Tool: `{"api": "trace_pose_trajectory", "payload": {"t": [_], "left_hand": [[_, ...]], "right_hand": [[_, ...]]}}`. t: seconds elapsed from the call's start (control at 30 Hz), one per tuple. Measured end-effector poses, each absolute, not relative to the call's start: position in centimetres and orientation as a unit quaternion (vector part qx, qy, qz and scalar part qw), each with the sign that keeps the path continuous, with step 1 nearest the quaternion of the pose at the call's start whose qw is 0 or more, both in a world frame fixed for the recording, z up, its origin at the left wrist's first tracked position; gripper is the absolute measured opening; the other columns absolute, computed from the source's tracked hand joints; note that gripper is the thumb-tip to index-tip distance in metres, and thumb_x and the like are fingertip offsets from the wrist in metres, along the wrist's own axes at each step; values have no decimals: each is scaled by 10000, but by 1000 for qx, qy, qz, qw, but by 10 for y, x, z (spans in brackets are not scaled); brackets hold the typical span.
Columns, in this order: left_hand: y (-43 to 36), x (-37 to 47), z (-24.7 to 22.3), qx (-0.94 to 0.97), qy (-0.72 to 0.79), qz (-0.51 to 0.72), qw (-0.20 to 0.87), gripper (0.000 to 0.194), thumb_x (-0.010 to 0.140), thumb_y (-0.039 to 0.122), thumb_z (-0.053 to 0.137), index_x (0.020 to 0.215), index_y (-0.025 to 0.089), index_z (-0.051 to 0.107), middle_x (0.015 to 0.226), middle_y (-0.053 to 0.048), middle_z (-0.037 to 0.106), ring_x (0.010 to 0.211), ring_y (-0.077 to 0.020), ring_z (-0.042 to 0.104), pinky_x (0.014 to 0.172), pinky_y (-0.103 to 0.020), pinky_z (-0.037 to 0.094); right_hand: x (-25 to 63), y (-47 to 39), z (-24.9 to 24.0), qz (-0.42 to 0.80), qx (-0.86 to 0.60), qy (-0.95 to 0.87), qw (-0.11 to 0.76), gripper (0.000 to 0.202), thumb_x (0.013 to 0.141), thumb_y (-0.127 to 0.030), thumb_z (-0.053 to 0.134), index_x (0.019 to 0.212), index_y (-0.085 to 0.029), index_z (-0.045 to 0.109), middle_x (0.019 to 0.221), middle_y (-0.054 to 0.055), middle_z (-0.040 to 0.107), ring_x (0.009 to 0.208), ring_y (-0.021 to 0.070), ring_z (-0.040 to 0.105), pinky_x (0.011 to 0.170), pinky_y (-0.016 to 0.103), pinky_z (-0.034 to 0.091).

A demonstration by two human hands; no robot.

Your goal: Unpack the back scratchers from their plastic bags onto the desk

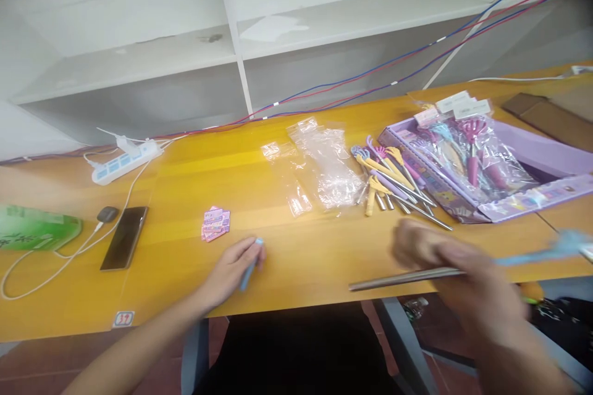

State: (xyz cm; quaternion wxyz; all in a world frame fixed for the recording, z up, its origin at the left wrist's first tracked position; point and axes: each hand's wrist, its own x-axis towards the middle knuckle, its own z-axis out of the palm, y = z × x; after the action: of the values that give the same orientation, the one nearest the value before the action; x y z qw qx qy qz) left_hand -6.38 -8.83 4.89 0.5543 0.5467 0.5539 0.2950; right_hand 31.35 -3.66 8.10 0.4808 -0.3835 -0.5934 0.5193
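Right hand (479,287) grips rod (403,279) — red-numbered label (123,319).

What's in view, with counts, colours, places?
Shelving: one, white, behind
Cables: several, blue and red, back
Power strip: one, white, left
Pack: one, green, left
Adapter: one, black, left
Phone: one, dark, left
Label: one, white, front left
Cards: several, purple, left
Bags: several, clear, centre
Box: one, purple, right, holding bagged sticks
Loose sticks: several, multicoloured, beside box
Cardboard: one, brown, far right
Table: one, yellow, underneath
Piece: one, blue, front centre
Rod: one, silver, light-blue end, right
Left hand: one, holding piece
Right hand: one, holding rod
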Motion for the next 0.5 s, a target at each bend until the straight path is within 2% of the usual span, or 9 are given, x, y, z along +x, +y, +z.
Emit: {"api": "trace_pose_trajectory", "payload": {"t": [0.07, 0.1, 0.13, 0.2, 0.27, 0.33, 0.43, 0.5], "left_hand": [[-80, -31, 35, 513, 541, 366, 556, 500, 1031, 643, 536, 889, 177, 651, 970, -51, 583, 901, -184, 539, 752, -272, 428], [-74, -14, 29, 480, 533, 392, 576, 493, 1021, 651, 556, 933, 179, 671, 945, -37, 570, 839, -164, 516, 713, -264, 411], [-69, 2, 23, 447, 517, 410, 604, 480, 1005, 653, 589, 979, 182, 676, 886, -14, 550, 749, -139, 478, 665, -256, 385], [-59, 28, 12, 403, 469, 436, 654, 460, 959, 638, 684, 984, 180, 648, 780, 26, 507, 640, -105, 419, 614, -249, 350], [-50, 42, 4, 376, 435, 473, 667, 447, 913, 594, 770, 982, 175, 630, 778, 28, 537, 625, -96, 449, 615, -250, 373], [-45, 46, 0, 339, 406, 507, 681, 450, 907, 578, 784, 1036, 172, 637, 871, -11, 615, 694, -117, 547, 664, -264, 436], [-43, 42, -6, 300, 360, 515, 718, 486, 933, 592, 743, 1161, 176, 636, 1022, -74, 685, 838, -176, 658, 786, -321, 508], [-43, 37, -11, 310, 354, 500, 727, 483, 930, 578, 746, 1160, 166, 643, 1025, -85, 693, 851, -187, 674, 805, -334, 513]], "right_hand": [[273, -40, 65, 596, -372, -584, 407, 457, 1065, -614, 464, 828, -230, 533, 907, 86, 611, 852, 235, 627, 695, 387, 544], [251, -42, 54, 634, -381, -557, 378, 448, 1085, -632, 407, 919, -237, 538, 952, 75, 625, 815, 215, 638, 687, 378, 561], [230, -43, 43, 658, -388, -535, 363, 461, 1089, -662, 363, 984, -244, 526, 929, 55, 627, 698, 185, 611, 611, 351, 543], [199, -45, 24, 648, -412, -536, 352, 442, 1096, -665, 345, 1085, -251, 501, 889, 26, 627, 630, 164, 584, 594, 327, 530], [184, -44, 10, 577, -447, -581, 359, 389, 1091, -632, 418, 1115, -250, 483, 901, 27, 639, 718, 184, 627, 684, 337, 546], [185, -40, 3, 502, -477, -631, 349, 341, 1085, -585, 470, 1099, -245, 489, 909, 39, 653, 806, 213, 656, 757, 352, 544], [210, -19, 8, 412, -519, -679, 317, 305, 1099, -506, 414, 1127, -226, 532, 921, 75, 692, 827, 245, 681, 763, 361, 535], [236, 9, 22, 303, -586, -691, 295, 315, 1093, -458, 384, 1170, -199, 545, 980, 126, 715, 857, 278, 698, 767, 375, 526]]}}
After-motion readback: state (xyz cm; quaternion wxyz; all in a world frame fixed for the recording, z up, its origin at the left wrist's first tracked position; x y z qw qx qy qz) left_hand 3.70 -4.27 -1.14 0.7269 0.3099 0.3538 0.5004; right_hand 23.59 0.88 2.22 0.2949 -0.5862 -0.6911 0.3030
